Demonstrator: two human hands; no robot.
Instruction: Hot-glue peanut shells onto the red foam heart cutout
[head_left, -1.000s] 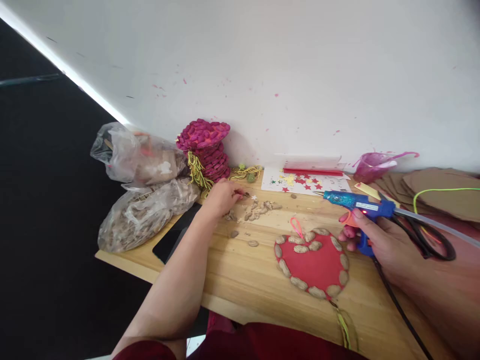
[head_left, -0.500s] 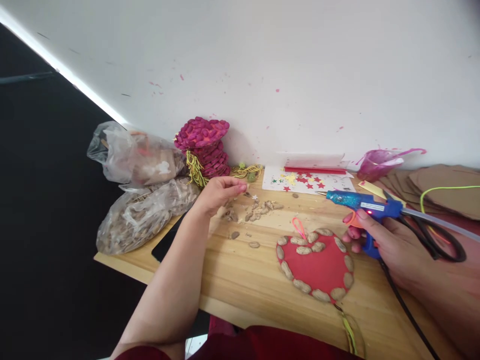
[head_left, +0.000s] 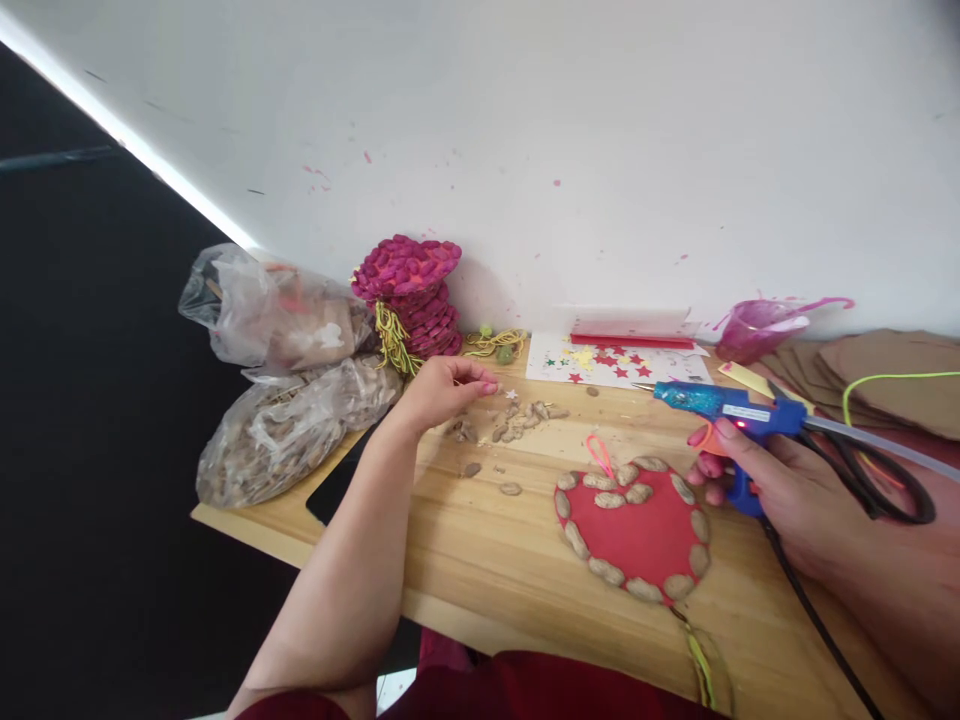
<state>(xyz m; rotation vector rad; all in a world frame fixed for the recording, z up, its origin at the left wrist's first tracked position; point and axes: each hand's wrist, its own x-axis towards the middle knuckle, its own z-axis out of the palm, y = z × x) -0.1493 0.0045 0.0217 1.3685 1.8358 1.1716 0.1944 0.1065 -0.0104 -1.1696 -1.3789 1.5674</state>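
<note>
Wooden table (head_left: pixel 480 560) is standing against a paint-specked wall (head_left: pixel 600 200). Right hand (head_left: pixel 784 485) is curling closed around a glue gun (head_left: pixel 694 399), partly hiding black-handled scissors (head_left: pixel 927 500); red heart (head_left: pixel 637 535) is lying just beside. Left hand (head_left: pixel 444 393) is pinching thumb and finger together; contents: cannot tell. Versus 1.0 s ago, it is reaching nearer the silver star (head_left: pixel 511 395).

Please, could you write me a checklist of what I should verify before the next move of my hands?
1. Right hand grips the glue gun: ok.
2. Glue gun is hot: cannot tell; only its red light shows lit.
3. Nozzle is apart from the left hand: ok.
4. Left hand holds a piece: cannot tell; too small to see.
5. Red heart lies on the tabletop: ok.
6. Scissors are apart from the right hand: cannot tell; they overlap in this view.
</note>
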